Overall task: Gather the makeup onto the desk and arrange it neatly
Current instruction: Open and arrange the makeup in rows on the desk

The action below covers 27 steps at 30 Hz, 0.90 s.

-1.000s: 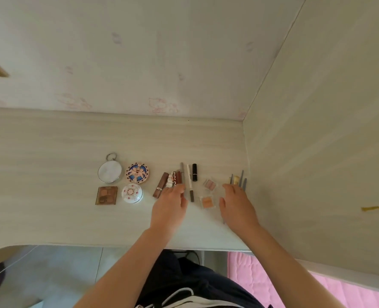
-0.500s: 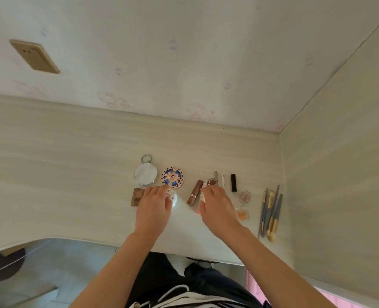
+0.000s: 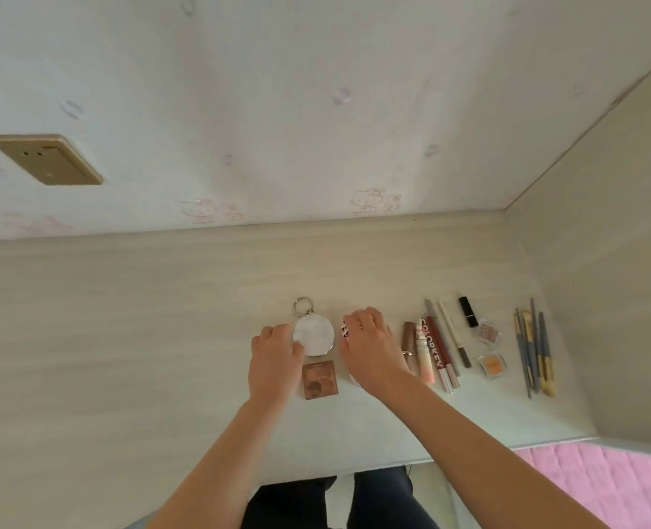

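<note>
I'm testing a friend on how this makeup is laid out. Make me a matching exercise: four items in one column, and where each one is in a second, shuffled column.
Items
1. silver compact
2. patterned compact
3. brown palette
4. brushes

Places
A. closest to the side wall
B. under the curled fingers of the right hand
C. gripped at its edge by the left hand
D. flat on the desk between both hands, on the side nearer the person

Pairs: 1-C, 2-B, 3-D, 4-A
</note>
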Each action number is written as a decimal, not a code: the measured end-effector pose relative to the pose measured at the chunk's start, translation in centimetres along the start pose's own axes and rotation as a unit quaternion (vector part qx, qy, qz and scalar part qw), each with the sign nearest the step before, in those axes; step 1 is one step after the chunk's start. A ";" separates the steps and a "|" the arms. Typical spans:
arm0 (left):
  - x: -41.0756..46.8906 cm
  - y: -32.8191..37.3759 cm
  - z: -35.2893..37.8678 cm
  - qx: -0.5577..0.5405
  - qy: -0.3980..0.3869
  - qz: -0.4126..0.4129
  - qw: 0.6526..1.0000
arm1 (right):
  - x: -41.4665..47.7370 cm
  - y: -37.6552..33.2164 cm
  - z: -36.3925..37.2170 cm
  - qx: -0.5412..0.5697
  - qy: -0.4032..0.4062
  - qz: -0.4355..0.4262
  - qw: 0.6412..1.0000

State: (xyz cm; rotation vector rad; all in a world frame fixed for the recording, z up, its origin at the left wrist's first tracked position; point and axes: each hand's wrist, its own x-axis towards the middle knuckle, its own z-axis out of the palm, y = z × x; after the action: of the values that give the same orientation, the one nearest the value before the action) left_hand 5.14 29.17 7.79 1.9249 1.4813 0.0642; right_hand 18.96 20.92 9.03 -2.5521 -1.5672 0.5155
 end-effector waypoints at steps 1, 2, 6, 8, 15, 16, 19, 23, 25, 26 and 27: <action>0.5 -0.1 0.2 0.006 -0.011 0.004 1.000 | 0.5 -0.5 0.0 -0.009 -0.010 0.008 1.000; 1.0 -0.3 0.4 0.009 -0.021 0.007 1.000 | 1.0 -0.9 0.0 -0.020 -0.019 0.007 1.000; 2.4 -1.6 1.9 0.053 -0.037 0.024 0.998 | 2.3 -1.6 0.3 -0.044 -0.071 0.014 0.996; 2.3 -1.6 2.4 0.064 -0.034 0.013 0.997 | 2.6 -2.0 0.5 -0.048 -0.078 0.016 0.996; 1.6 -0.8 3.0 0.041 -0.012 -0.015 0.999 | 2.8 -2.1 1.8 -0.035 -0.101 0.034 0.994; 1.7 -0.8 3.1 0.035 -0.010 -0.017 0.999 | 2.7 -2.1 2.0 -0.028 -0.104 0.039 0.993; 1.8 -0.6 3.3 0.012 0.013 -0.007 1.000 | 2.8 -2.2 2.1 -0.005 -0.104 0.046 0.994; 1.3 0.8 2.2 -0.127 0.066 0.012 0.990 | 3.6 -2.5 2.9 -0.012 -0.100 0.023 0.995; 1.0 1.4 1.7 -0.177 0.072 -0.006 0.982 | 4.0 -2.6 3.5 -0.009 -0.089 0.026 0.996; 0.8 1.5 1.5 -0.181 0.071 -0.014 0.981 | 4.1 -2.6 3.6 -0.003 -0.082 0.029 0.996; 0.8 1.4 1.6 -0.184 0.067 -0.022 0.980 | 4.2 -2.6 3.6 -0.001 -0.078 0.029 0.997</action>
State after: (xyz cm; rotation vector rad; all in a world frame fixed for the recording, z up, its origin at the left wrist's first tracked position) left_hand 7.29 28.98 7.06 1.6140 1.4782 0.4266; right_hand 17.28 25.49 5.32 -2.6235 -1.5428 0.7357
